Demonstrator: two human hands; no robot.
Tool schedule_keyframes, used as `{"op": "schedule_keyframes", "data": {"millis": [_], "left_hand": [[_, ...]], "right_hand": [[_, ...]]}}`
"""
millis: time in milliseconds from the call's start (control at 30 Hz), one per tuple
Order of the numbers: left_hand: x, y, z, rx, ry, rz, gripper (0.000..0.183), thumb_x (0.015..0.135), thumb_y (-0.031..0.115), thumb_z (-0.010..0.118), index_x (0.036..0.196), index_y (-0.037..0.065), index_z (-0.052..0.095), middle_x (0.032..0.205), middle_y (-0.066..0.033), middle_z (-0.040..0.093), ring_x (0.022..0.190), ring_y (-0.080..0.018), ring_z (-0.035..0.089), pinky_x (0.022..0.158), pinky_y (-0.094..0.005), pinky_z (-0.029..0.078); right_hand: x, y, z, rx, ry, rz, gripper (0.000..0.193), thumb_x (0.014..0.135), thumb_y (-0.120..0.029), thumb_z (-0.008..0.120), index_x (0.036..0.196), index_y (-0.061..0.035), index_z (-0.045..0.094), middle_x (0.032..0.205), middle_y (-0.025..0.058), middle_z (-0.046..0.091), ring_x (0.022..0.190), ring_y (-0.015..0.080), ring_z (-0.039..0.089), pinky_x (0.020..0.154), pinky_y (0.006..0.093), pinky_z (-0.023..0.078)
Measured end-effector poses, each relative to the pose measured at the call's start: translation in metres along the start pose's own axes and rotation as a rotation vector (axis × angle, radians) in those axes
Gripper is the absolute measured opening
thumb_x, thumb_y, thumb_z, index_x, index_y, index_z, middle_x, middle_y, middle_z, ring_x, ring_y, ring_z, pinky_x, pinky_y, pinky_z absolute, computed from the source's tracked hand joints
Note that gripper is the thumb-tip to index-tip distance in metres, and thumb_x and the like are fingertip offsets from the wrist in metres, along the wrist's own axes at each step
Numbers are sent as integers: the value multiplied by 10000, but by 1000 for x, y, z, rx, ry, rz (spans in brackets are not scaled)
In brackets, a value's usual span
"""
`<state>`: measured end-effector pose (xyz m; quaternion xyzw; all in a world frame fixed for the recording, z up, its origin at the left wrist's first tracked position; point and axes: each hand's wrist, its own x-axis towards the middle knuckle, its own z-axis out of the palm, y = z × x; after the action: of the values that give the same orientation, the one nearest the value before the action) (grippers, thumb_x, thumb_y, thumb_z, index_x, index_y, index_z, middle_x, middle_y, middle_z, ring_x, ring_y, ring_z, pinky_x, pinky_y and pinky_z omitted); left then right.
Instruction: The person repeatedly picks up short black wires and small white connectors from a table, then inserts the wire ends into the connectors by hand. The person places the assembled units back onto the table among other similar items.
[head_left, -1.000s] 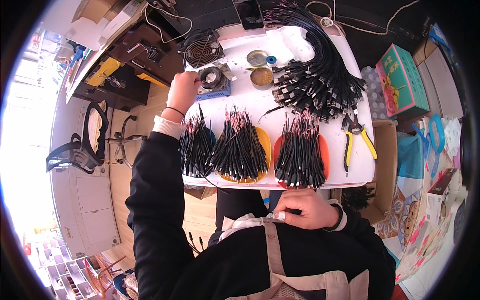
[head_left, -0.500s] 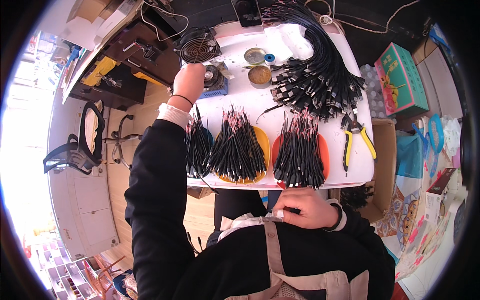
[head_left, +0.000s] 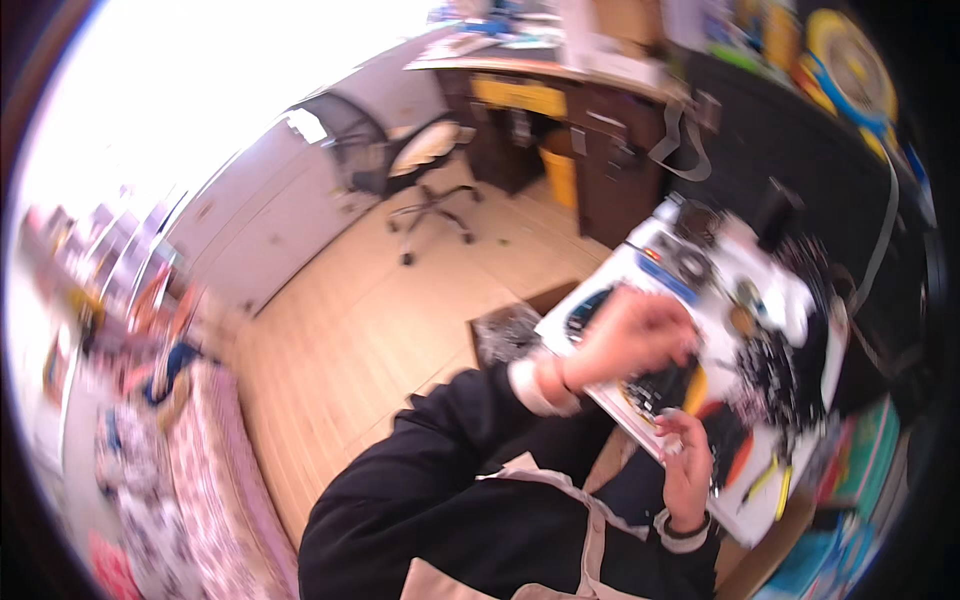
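My left hand (head_left: 635,340) is over the near side of the white table, its fingers bent and smeared by motion. Whether it holds anything I cannot tell. Lower and to the right, my right hand (head_left: 688,470) is raised at the table's near edge with thumb and forefinger close together; a pale bit shows at the fingertips, too blurred to name. Behind the hands lie short black cables (head_left: 655,390) in a yellow tray (head_left: 697,385). A blue device (head_left: 665,275) and a round fan (head_left: 697,222) stand at the table's far left.
A heap of black cables (head_left: 780,370) covers the table's right side, near yellow-handled pliers (head_left: 768,487) and a round tin (head_left: 741,321). An office chair (head_left: 425,150) stands on the wooden floor (head_left: 370,310). A box (head_left: 505,335) sits by the table's left edge.
The view has swung left, bringing more floor into sight. My left hand has left the blue device and come nearer my right hand, which has risen from my lap.
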<state>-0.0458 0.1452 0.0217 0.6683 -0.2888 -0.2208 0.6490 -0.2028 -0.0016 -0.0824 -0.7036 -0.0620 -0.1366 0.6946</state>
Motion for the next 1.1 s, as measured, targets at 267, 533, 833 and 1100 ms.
{"op": "schedule_keyframes", "data": {"millis": [267, 533, 833, 1100], "left_hand": [[-49, -16, 68, -584, -101, 125, 145, 945, 117, 618, 985, -16, 577, 728, -36, 633, 522, -24, 475, 472, -162, 387], [-55, -31, 93, -562, -432, 134, 277, 976, 192, 576, 1154, -18, 549, 1030, -69, 633, 959, -105, 612, 792, -241, 523], [-69, -65, 94, -150, -878, -308, 198, 970, 110, 571, 1112, -17, 624, 938, -45, 672, 855, -78, 615, 755, -226, 509], [-56, -91, 110, -157, -891, -431, 189, 966, 83, 567, 1092, -46, 624, 929, -53, 675, 829, -79, 588, 772, -235, 489]], "right_hand": [[-18, 3, 29, -152, -47, -64, 367, 1036, -236, 385, 1270, 43, 433, 865, 48, 556, 728, 103, 524, 654, 237, 420], [-97, -36, -61, -25, 331, -74, 365, 1022, -378, 392, 1076, -22, 452, 698, -2, 426, 577, 76, 379, 518, 212, 284], [-251, -117, -139, -223, 1011, -149, 308, 1040, -317, 355, 887, -61, 434, 682, 18, 406, 632, 110, 359, 589, 274, 288], [-246, 82, -252, -501, 1180, 660, 368, 1008, -340, 442, 861, -23, 558, 677, 70, 597, 587, 168, 573, 551, 327, 427]]}}
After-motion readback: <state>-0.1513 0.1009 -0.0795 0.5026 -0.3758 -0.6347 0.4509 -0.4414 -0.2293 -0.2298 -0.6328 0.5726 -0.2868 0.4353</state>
